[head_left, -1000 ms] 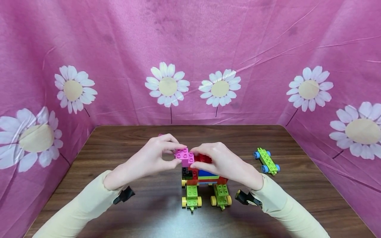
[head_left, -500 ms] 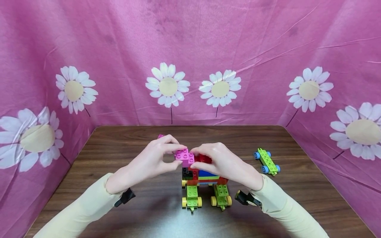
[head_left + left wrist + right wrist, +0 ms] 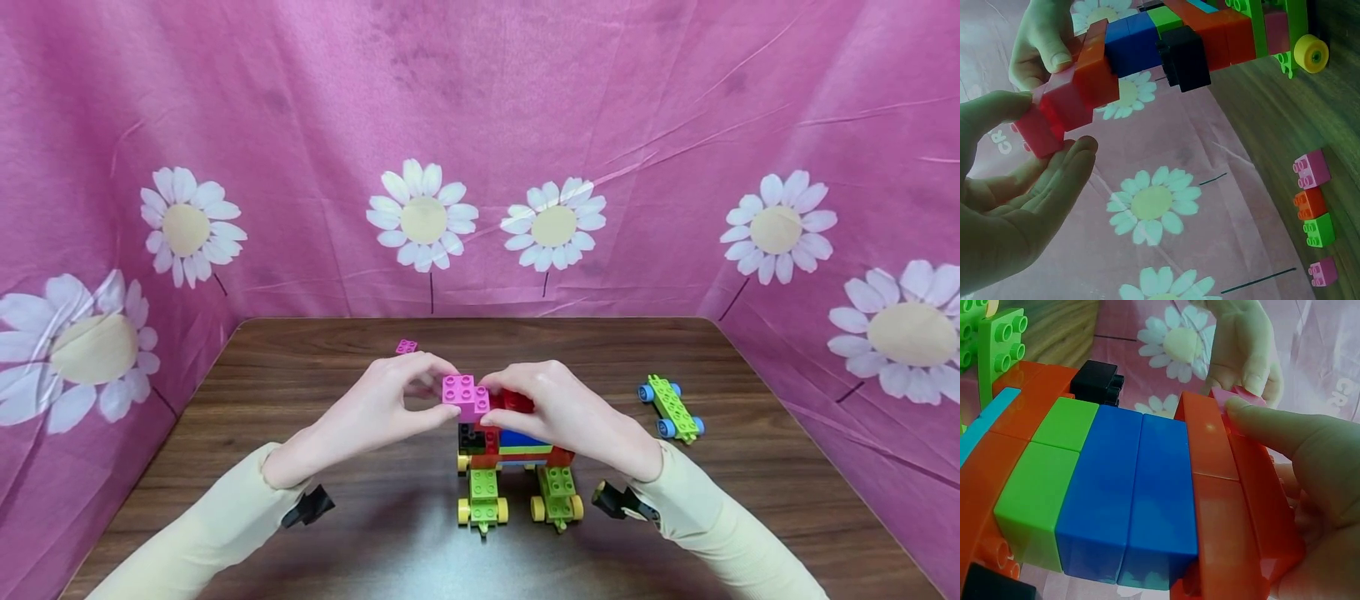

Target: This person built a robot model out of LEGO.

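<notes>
A vehicle-like build of toy bricks, with blue bricks (image 3: pixel 1157 500), light green bricks (image 3: pixel 1038 506) and red ones, stands on lime wheeled bases (image 3: pixel 483 483) with yellow wheels. Pink bricks sit at its top left corner. My left hand (image 3: pixel 375 410) pinches the outer pink brick (image 3: pixel 458 390) between thumb and fingers; its thumb (image 3: pixel 997 112) lies along one side in the left wrist view. From the right, my right hand (image 3: pixel 558 406) grips the red bricks (image 3: pixel 1260 494) at the top, its thumb reaching the pink ones. Black bricks (image 3: pixel 1093 382) stick out from the build's side.
A lime wheeled base (image 3: pixel 672 407) with blue wheels lies on the brown table (image 3: pixel 300 550) at right. A small pink brick (image 3: pixel 407 346) lies near the back edge. Orange (image 3: pixel 1309 204) and green (image 3: pixel 1319 231) bricks show in the left wrist view. Pink flowered cloth surrounds the table.
My left hand has dropped slightly and its fingers have shifted on the pink brick, baring more studs. The small pink brick at the back shows more fully. My right hand stays in place.
</notes>
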Available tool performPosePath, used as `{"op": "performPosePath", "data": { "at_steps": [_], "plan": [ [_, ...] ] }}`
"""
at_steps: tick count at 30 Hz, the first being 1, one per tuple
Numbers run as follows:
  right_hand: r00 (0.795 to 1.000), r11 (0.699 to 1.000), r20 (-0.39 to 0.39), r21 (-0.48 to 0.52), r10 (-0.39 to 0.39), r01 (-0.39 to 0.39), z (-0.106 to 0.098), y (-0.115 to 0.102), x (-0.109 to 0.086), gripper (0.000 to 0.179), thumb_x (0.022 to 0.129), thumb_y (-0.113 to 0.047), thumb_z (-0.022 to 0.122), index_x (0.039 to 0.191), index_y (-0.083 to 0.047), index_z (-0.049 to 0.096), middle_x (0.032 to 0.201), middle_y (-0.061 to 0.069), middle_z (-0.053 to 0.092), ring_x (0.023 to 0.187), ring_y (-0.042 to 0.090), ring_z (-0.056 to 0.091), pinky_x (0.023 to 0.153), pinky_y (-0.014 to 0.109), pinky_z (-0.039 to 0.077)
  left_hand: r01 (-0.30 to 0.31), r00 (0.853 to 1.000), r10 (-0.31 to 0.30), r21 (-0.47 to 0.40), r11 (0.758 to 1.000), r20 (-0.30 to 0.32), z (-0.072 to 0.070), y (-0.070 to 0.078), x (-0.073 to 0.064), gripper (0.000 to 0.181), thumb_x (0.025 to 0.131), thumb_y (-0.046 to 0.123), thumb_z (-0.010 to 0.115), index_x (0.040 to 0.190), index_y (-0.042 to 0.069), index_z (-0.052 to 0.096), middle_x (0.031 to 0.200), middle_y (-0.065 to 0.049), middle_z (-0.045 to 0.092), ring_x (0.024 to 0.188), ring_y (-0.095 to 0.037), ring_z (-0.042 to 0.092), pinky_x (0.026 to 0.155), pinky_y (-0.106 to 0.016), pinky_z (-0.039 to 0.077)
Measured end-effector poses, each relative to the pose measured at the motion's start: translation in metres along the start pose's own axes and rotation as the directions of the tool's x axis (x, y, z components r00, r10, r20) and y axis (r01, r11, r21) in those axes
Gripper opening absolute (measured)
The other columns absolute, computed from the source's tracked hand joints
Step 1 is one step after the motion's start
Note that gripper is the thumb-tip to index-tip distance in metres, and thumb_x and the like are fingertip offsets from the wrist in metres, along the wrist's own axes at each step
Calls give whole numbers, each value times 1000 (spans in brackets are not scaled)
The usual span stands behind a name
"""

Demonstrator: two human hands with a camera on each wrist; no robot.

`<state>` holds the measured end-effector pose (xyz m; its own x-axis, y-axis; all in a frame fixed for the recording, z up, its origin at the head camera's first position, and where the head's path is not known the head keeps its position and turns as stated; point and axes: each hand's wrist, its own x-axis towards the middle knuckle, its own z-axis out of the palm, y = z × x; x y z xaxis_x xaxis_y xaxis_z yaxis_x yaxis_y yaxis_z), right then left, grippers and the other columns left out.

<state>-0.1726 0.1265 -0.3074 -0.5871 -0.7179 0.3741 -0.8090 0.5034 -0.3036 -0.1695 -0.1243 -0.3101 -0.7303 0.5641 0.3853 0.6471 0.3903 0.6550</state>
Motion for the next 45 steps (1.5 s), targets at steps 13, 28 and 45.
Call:
{"op": "performPosePath", "data": {
  "at_steps": [13, 28, 45],
  "plan": [
    [1000, 1000, 1, 10, 8, -8, 1, 1, 0, 33, 88, -28, 76, 115, -9, 71, 97, -1, 76, 76, 1, 65, 71, 15, 55, -66, 998, 66, -14, 998, -14, 0, -2, -1, 30, 83, 10, 78, 111, 7, 68, 98, -1, 70, 84, -7, 69, 82, -25, 59],
    [1000, 1000, -2, 0, -7, 7, 0, 1, -1, 34, 87, -27, 76, 115, -8, 70, 99, 0, 76, 76, 4, 65, 70, 14, 54, -45, 999, 44, -32, 998, -12, 4, -7, -4, 37, 82, 15, 81, 116, 10, 67, 104, 1, 70, 90, -9, 70, 86, -27, 59],
    [995, 996, -49, -30, 83, -84, -21, 1, -21, 42, 82, -25, 82, 118, -10, 69, 110, 1, 75, 93, 9, 70, 80, 25, 59, 113, 973, -90, -97, 989, 214, 54, -46, -6, 59, 81, 26, 82, 134, 13, 57, 129, -3, 67, 117, -19, 64, 97, -35, 55]
  ]
}}
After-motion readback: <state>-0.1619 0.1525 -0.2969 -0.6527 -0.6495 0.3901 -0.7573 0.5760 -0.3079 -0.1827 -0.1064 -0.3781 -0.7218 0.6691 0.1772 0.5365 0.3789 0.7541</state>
